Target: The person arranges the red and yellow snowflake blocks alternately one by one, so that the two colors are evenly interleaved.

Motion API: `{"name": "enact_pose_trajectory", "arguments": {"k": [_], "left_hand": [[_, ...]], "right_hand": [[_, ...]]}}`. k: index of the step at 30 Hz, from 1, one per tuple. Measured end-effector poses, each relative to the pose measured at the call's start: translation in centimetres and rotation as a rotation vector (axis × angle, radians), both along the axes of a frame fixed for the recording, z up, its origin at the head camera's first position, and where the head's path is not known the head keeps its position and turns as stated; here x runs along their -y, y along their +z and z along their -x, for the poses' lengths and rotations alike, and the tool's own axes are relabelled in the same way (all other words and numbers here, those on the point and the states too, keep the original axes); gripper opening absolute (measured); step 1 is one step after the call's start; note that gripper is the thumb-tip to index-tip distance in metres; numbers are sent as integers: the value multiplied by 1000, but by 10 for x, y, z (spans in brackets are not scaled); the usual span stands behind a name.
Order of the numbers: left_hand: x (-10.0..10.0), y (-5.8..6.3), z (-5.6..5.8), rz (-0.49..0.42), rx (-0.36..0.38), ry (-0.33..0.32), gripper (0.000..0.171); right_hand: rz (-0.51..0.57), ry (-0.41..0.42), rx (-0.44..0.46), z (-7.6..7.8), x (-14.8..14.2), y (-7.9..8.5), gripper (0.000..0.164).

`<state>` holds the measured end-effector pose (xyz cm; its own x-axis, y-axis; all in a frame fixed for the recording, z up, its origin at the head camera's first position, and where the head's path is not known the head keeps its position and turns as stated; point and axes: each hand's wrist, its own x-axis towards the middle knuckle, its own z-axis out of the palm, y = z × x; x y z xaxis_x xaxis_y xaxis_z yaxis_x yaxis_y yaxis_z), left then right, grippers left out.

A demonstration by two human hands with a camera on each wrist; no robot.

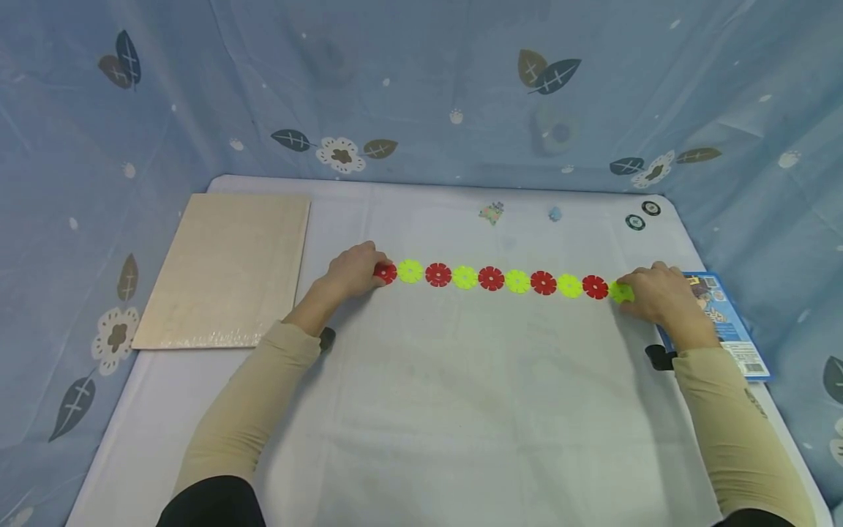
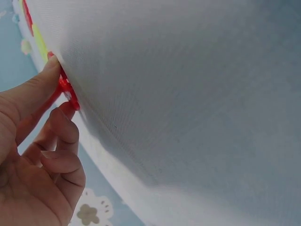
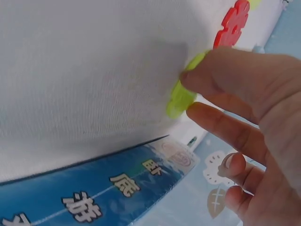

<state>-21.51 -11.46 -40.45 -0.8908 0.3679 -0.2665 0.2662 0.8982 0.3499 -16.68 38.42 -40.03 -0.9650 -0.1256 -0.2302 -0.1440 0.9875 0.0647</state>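
A row of red and yellow-green flower-shaped plastic discs runs across the white table, the colours alternating; a red disc (image 1: 491, 278) lies mid-row. At the row's left end, my left hand (image 1: 358, 268) pinches the end red disc (image 2: 69, 94) between thumb and fingers at its rim. My right hand (image 1: 661, 295) is at the other end, with thumb and index finger pinching the last yellow-green disc (image 3: 182, 98). Its remaining fingers are bent off to the side in the right wrist view. Beside that disc lies a red disc (image 3: 232, 24).
A pale wooden board (image 1: 227, 267) lies at the table's left. Partly under my right forearm is a blue packaged book or box (image 1: 731, 322) with printed characters. Two small round black-ringed pieces (image 1: 635, 222) sit at the back right. Blue patterned cloth (image 1: 421, 88) surrounds the table.
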Motion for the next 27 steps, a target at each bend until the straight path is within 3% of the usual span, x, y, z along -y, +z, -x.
{"name": "enact_pose_trajectory", "arguments": {"k": [8,18,27], "left_hand": [[2,-1,0,4,-1,-2,42],[4,-4,0,20,9,-13,40],[8,-10,-1,6,1,-27,42]], "right_hand": [[43,-38,73,1,1,-3,47],[56,-15,50,0,6,-9,48],[31,-12,35,-2,11,-4,50]]}}
